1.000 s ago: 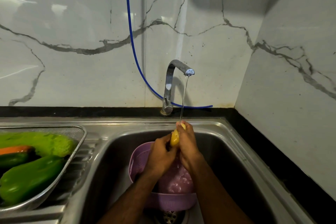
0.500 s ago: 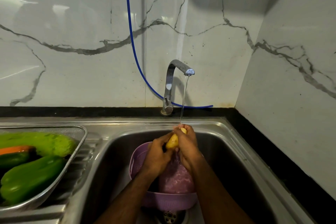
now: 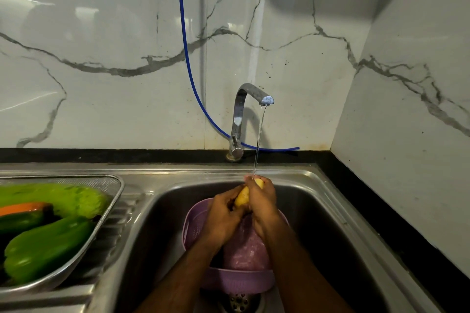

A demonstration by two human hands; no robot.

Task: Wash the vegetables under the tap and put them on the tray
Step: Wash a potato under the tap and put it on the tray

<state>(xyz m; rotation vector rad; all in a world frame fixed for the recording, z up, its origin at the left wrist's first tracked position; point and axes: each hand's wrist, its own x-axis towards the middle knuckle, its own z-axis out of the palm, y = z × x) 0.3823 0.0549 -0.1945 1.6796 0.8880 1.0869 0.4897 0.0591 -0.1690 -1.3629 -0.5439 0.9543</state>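
On the draining board at the left, a steel mesh tray [image 3: 112, 185] is holding green vegetables [image 3: 48, 246] and an orange one [image 3: 23, 208]. In the sink [image 3: 318, 185], the left hand [image 3: 223, 216] and the right hand [image 3: 262, 201] are both gripping a small yellow vegetable [image 3: 241, 197], fingers curled round it, under the thin stream running from the tap [image 3: 244, 101]. The hands are hovering over a purple colander [image 3: 193, 226] sitting in the basin above the drain [image 3: 239, 302].
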